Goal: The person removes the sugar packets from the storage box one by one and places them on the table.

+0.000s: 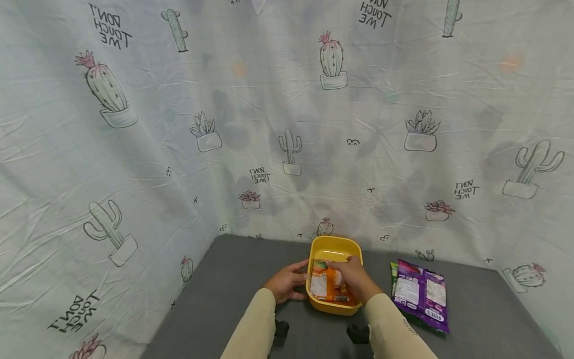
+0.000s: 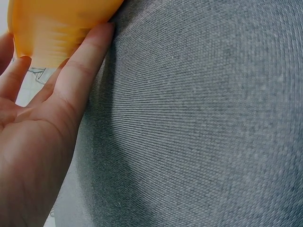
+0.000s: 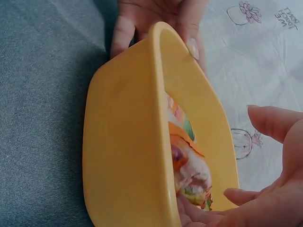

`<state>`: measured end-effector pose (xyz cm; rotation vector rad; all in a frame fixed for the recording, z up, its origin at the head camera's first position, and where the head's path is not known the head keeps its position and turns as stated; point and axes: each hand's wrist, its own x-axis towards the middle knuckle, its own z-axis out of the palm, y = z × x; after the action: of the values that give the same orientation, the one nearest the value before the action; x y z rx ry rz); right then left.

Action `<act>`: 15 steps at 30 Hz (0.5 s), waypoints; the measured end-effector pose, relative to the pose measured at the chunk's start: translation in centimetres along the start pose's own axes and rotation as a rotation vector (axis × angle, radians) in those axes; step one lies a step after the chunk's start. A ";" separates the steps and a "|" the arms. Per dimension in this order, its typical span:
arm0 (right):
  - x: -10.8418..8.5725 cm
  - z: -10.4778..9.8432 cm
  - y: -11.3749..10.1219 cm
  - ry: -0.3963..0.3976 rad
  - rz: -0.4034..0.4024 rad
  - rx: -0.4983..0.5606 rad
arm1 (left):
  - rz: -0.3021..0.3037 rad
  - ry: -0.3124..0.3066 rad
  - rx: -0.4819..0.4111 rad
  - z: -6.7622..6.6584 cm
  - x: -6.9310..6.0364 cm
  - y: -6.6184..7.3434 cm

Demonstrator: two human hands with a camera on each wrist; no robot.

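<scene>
A yellow plastic tub (image 1: 334, 310) stands on the grey table, and an orange printed snack packet (image 1: 319, 286) lies inside it. My left hand (image 1: 287, 282) is at the tub's left side, its extended fingers touching the outer wall, as the left wrist view also shows. My right hand (image 1: 354, 279) reaches over the right rim into the tub. Its fingers touch the packet, while the right wrist view shows the thumb (image 3: 272, 120) raised apart from it. Part of the packet is hidden beneath the right hand.
Right of the tub lies a purple packet (image 1: 421, 294), with a green packet (image 1: 394, 274) partly showing beneath it. A pale curtain (image 1: 269, 99) printed with cacti hangs behind and beside the grey table (image 1: 215, 289).
</scene>
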<state>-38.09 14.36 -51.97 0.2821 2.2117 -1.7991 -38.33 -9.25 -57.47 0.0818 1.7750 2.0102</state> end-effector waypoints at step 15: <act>0.5 -0.2 0.6 0.006 -0.042 -0.060 | 0.018 -0.004 -0.008 0.2 -0.3 0.0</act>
<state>-38.34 14.67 -52.68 0.2305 2.2875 -1.7512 -38.03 -9.18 -57.42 0.1002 1.7693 2.0283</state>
